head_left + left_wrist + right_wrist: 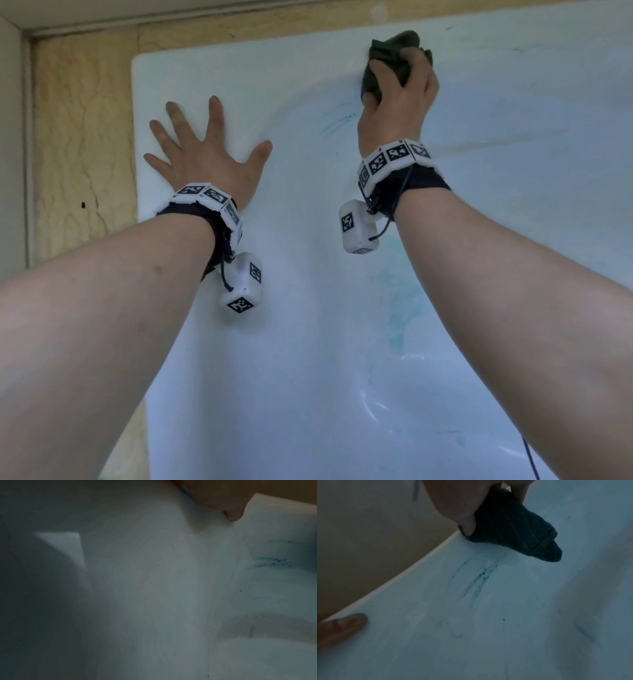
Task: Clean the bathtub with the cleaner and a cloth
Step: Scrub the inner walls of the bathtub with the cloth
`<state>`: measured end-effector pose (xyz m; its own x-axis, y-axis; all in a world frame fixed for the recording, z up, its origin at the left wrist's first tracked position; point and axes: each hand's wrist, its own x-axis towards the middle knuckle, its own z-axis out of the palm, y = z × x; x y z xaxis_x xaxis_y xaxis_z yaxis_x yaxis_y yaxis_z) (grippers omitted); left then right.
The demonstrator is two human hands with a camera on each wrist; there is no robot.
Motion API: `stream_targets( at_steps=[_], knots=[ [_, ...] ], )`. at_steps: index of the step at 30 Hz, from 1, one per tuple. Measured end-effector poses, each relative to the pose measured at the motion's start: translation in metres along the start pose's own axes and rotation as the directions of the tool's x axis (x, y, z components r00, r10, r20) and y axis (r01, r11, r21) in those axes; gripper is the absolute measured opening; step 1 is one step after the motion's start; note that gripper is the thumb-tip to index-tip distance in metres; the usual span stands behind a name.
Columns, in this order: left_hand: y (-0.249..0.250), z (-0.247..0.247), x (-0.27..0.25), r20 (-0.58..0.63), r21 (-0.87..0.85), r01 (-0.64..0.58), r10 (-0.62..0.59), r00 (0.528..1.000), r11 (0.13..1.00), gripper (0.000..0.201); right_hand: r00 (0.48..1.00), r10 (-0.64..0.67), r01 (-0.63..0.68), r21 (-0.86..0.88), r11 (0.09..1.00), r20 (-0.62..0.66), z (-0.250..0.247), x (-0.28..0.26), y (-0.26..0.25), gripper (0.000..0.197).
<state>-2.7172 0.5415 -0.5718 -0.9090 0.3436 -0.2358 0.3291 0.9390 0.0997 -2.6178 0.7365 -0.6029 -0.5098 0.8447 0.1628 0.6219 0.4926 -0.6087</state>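
Head view: white bathtub (308,342) fills centre and right of frame; tan marbled wall panel (82,137) along the left edge. Left hand (205,150), centre left, lies flat on the tub surface with fingers straight and spread, holding nothing. Right hand (397,99), upper centre-right, has its fingers curled round a bunched dark green cloth (394,51), which is pressed against the tub near its top rim. Blue-green cleaner streaks (337,123) lie just left of the right hand; fainter smears run lower centre. Right wrist view: cloth (513,534) pinched between thumb and fingers, streaks (477,580) directly below it.
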Motion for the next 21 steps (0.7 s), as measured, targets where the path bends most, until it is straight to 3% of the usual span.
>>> stream_targets(
  at_steps=[3, 6, 10, 18, 21],
  knots=[
    [0.0, 0.0, 0.0, -0.009, 0.002, -0.003, 0.003, 1.0, 1.0, 0.092, 0.986, 0.165, -0.158, 0.155, 0.975, -0.034, 0.005, -0.009, 0.003, 0.034],
    [0.001, 0.0, 0.0, -0.009, 0.001, -0.01, 0.01, 1.0, 1.0, 0.092, 0.956, 0.292, -0.285, 0.32, 0.903, 0.026, 0.011, -0.022, 0.008, 0.033],
    [0.001, 0.0, 0.0, -0.011, 0.001, -0.013, 0.013, 1.0, 1.0, 0.092, 0.947, 0.291, -0.32, 0.344, 0.883, 0.136, 0.021, -0.03, -0.001, 0.028],
    [0.002, -0.001, 0.001, -0.009, 0.012, -0.026, 0.026, 1.0, 1.0, 0.09, 0.913, 0.39, -0.397, 0.466, 0.79, 0.116, 0.049, -0.03, -0.018, 0.026],
    [0.002, -0.002, 0.002, -0.01, 0.015, -0.029, 0.03, 1.0, 0.999, 0.091, 0.9, 0.317, -0.418, 0.384, 0.824, 0.298, 0.059, -0.058, -0.026, 0.039]
  ],
)
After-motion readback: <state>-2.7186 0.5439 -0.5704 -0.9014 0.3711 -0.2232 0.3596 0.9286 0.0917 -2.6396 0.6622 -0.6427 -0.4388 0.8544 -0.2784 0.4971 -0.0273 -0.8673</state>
